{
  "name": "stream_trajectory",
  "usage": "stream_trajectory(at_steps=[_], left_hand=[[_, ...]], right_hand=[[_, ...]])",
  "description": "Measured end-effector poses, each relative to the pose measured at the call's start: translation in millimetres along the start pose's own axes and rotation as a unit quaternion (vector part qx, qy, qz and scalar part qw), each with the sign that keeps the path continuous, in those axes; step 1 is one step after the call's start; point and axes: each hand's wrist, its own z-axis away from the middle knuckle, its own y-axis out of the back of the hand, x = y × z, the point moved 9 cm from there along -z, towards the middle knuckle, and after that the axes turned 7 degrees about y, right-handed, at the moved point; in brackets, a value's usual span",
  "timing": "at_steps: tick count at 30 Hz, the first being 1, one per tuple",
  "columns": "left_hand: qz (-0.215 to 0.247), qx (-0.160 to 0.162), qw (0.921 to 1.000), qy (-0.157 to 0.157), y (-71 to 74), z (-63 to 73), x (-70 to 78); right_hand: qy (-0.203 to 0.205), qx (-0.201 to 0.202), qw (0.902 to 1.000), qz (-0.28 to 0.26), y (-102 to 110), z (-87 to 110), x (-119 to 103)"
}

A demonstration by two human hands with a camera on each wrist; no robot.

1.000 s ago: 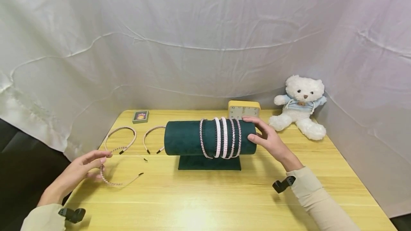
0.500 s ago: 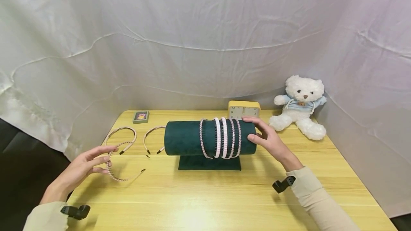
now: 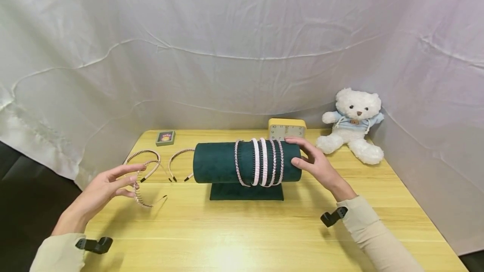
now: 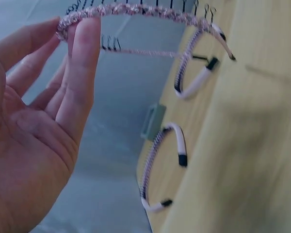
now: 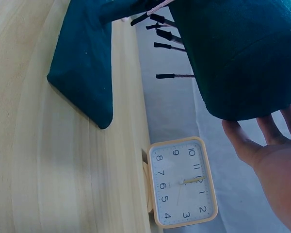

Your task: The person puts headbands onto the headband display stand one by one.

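Observation:
Between thumb and fingers, my left hand pinches a pink beaded headband with dark comb teeth, raised above the table at the left. Its open end points right in the head view. My right hand grips the right end of a dark green velvet headband stand, thumb in front and fingers at the top and rim. Several pink and white headbands sit side by side around the right half of its cylinder. In the right wrist view, black headband tips stick out below the cylinder.
Two pale headbands lie left of the stand, one headband behind my left hand and another headband beside the cylinder. A yellow clock stands behind the stand, a white teddy bear at back right, a small grey-green box at back left.
The left hand has moved up and right, away from me, carrying the beaded headband, which has turned a little. The right hand stays on the stand's end.

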Motion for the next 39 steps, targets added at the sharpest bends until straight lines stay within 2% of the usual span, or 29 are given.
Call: stream_trajectory(at_steps=[6,15,22,31,39], left_hand=[[-0.028,0.017,0.9994,0.006,-9.3,-5.7,22.3],[-0.03,0.012,0.9995,-0.002,-29.7,-17.1,55.2],[-0.031,0.009,0.9995,0.004,-45.9,-27.6,74.5],[-0.009,0.002,0.9999,0.011,-67.8,-40.3,88.4],[-0.002,-0.002,1.0,-0.006,-84.3,-48.3,99.3]], right_hand=[[0.003,-0.001,1.0,0.003,0,0.3,0],[-0.001,0.001,1.0,0.0,0,0.5,0],[-0.004,0.002,1.0,-0.001,-1,0.7,1],[-0.006,0.002,1.0,0.0,-1,1.2,1],[-0.008,0.004,1.0,-0.001,-1,0.9,1]])
